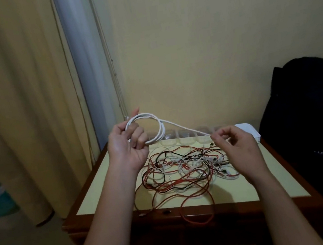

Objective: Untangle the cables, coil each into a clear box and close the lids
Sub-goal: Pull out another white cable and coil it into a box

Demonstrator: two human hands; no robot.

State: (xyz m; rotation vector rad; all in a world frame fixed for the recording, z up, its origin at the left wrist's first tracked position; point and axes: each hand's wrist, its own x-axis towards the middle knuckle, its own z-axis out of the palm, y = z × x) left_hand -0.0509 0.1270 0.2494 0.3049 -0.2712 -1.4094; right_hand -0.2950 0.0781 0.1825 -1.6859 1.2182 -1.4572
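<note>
Coiling one thin white cable (158, 130): left hand (127, 148) grips its loops, right hand (238, 144) pinches its tail; red-black-white cable tangle (183, 165) below both lies unsorted.

table (96, 197): cable tangle (186, 167), clear boxes (186, 137)

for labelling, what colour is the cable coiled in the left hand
White coiled cable, best in the head view.

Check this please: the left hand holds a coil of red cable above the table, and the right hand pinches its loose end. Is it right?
Only the colour is wrong. In the head view the left hand holds a coil of white cable above the table, and the right hand pinches its loose end.
</note>
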